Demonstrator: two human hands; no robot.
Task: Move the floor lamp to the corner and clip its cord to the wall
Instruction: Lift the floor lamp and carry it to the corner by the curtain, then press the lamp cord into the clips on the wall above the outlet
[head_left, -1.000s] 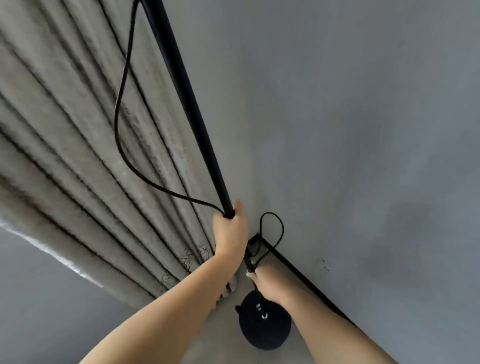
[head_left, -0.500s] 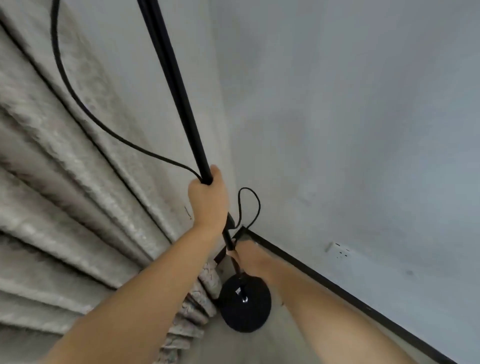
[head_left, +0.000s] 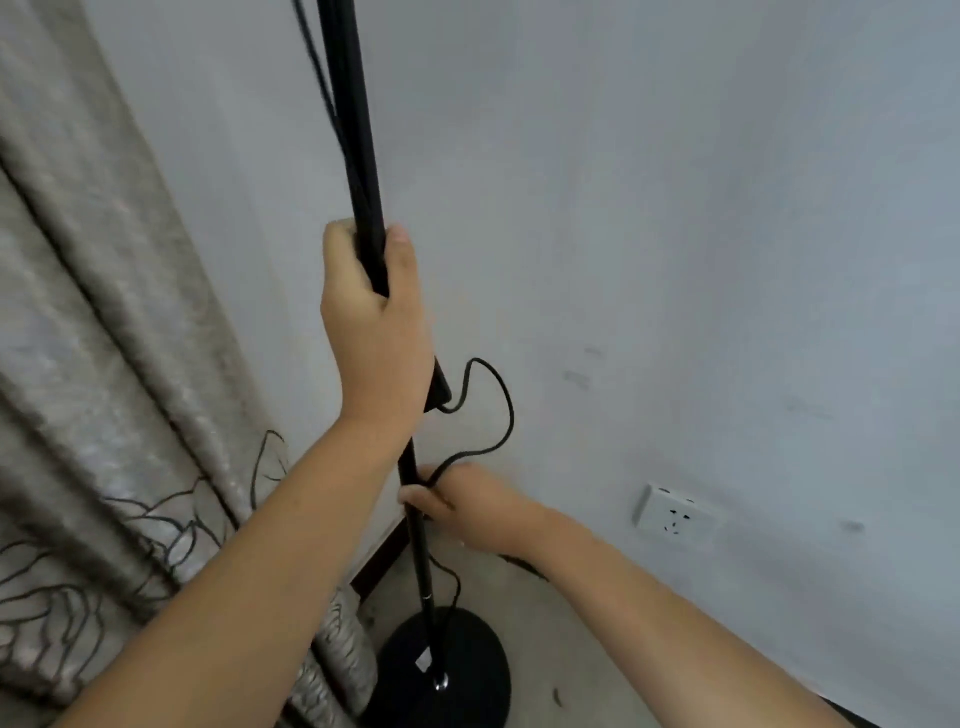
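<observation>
The black floor lamp stands upright in the room corner; its thin pole (head_left: 358, 156) runs up out of view and its round black base (head_left: 467, 670) rests on the floor. My left hand (head_left: 376, 322) is wrapped around the pole at mid height. Lower down, my right hand (head_left: 467, 501) grips the pole together with the black cord (head_left: 498, 410), which loops out to the right of the pole. The cord also runs up along the pole above my left hand. The lamp head is out of view.
A grey patterned curtain (head_left: 104, 389) hangs at the left, its hem touching the base. A white wall socket (head_left: 675, 514) sits low on the right wall. Dark skirting (head_left: 382, 558) lines the wall foot. Bare floor (head_left: 571, 649) lies right of the base.
The view has swung so the pole now stands nearly vertical. The cord that hung out to the left now lies along the pole. Both hands keep their grip.
</observation>
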